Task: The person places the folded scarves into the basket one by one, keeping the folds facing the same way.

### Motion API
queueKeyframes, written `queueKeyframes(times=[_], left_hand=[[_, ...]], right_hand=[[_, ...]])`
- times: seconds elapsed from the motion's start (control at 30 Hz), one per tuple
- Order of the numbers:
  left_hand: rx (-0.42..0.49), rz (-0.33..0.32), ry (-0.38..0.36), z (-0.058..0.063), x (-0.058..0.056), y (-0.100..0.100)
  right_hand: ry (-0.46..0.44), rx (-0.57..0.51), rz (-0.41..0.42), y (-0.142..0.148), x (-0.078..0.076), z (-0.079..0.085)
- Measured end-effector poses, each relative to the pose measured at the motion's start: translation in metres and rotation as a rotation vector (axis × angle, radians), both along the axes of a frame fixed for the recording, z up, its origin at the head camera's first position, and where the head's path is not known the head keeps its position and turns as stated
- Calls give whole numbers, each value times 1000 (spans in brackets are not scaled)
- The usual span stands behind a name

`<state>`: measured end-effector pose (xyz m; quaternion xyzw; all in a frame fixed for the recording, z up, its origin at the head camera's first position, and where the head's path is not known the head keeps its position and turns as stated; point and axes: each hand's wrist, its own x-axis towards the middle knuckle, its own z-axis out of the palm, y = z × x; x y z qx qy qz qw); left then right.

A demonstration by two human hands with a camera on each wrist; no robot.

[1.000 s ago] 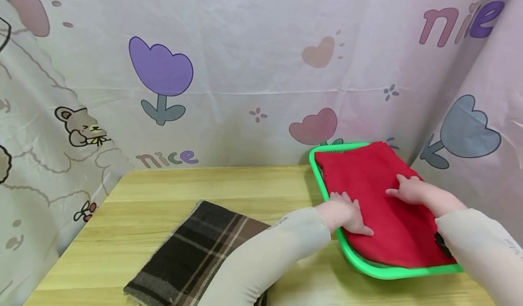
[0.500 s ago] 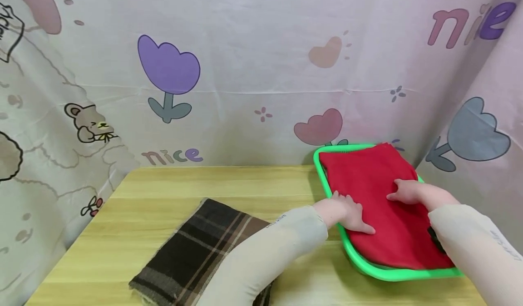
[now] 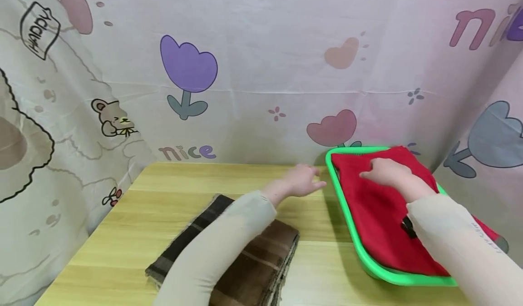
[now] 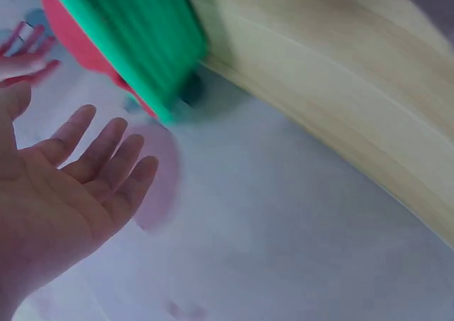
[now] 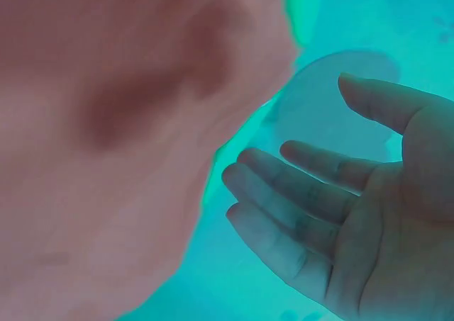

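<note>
A folded red cloth (image 3: 367, 215) fills the green plastic basket (image 3: 352, 224) on the right of the table. My left hand (image 3: 300, 180) is in the air left of the basket, holding nothing; its fingers are spread and loosely bent in the left wrist view. Over the far part of the red cloth hovers my right hand (image 3: 388, 174), its relaxed fingers apart from the fabric in the right wrist view. A folded dark plaid scarf (image 3: 253, 269) with a frayed edge lies on the table, partly hidden by my left sleeve (image 3: 212, 256).
The wooden table (image 3: 118, 233) runs along a printed curtain (image 3: 253, 61) at the back, with more curtain on both sides. The basket's far end stands near the back curtain. A black band (image 3: 408, 228) shows at my right wrist.
My left hand has come off the red cloth and moved left, out past the basket's rim. The right hand has lifted and shifted toward the far left. The head view has turned left.
</note>
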<state>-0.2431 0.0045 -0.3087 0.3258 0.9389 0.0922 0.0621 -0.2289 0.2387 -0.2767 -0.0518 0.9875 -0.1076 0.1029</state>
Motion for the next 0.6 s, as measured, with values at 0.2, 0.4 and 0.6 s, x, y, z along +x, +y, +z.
queueKeyframes(times=[0.2, 0.4, 0.6], left_hand=[[44, 178, -106, -4, -9, -65], [27, 292, -166, -14, -9, -124], [-9, 379, -184, -22, -7, -171]], right_hand=[[-18, -41, 65, -52, -10, 6], [-16, -33, 137, -100, -12, 2], [-46, -66, 184, -134, -15, -19]])
